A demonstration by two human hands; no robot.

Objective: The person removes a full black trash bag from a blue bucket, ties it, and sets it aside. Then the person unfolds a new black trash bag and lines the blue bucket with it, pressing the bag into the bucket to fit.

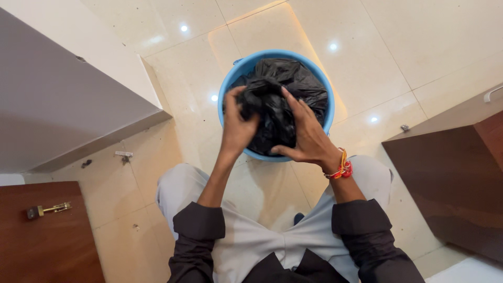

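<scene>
A person bends over one blue bin and gathers its one black bag.

Both hands meet above the blue bin (276, 56) on the tiled floor (419, 47). The left hand (238, 123) is clenched on a bunched fold of the black bag (293, 78); the right hand (309, 133), fingers spread, presses the bag's side. The bag sits directly ahead, equally near both hands.

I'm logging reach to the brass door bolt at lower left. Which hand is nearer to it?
Left. The left hand grips the black bag in the blue bin, on the brass bolt's side; the right hand lies farther right.
</scene>
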